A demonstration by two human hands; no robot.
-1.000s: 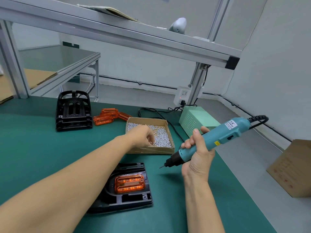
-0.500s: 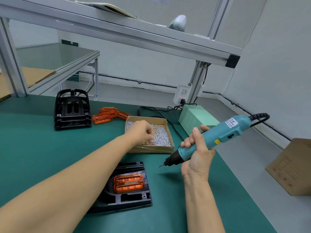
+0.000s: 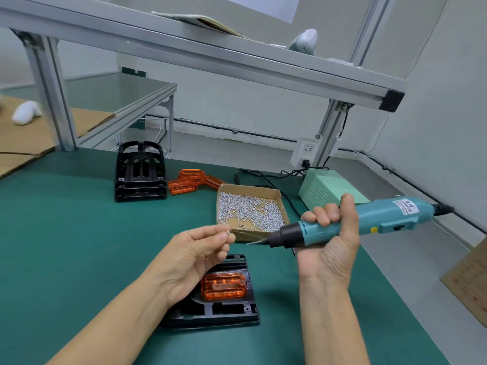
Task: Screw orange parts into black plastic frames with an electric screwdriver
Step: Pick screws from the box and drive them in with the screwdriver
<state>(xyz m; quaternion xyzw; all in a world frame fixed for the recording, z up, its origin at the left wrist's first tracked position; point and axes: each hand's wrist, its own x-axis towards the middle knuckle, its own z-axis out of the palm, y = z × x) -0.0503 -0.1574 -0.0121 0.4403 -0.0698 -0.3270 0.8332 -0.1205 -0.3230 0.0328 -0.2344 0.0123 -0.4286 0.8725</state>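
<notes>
While the orange part (image 3: pixel 223 285) sits seated in the black frame (image 3: pixel 210 309) flat on the green mat (image 3: pixel 66 233), you have a screw (image 3: pixel 228 232) pinched between thumb and fingertips of your left hand (image 3: pixel 195 255), held up above the frame's far edge; your right hand (image 3: pixel 329 241) is wrapped around the electric screwdriver (image 3: pixel 350 223), fingers curled over the teal body, bit (image 3: pixel 254 242) pointing left toward the screw and near it but not touching. Step in hand looks like loading the screw onto the bit; bring the head square to the tip, keep the driver steady and level, let it seat before you let go; don't press the trigger until the point is in its hole. Screw is small, so I can't tell which way its head faces. Frame lies below and between both hands, partly hidden under your left wrist; orange part is just right of that wrist, well below the bit. Cardboard box of screws (image 3: pixel 250 212) is just beyond your left fingertips; spare orange parts (image 3: pixel 189 183) and a stack of black frames (image 3: pixel 139 175) sit farther back left; pale green power supply (image 3: pixel 324 188) behind the driver, cable running to it.
</notes>
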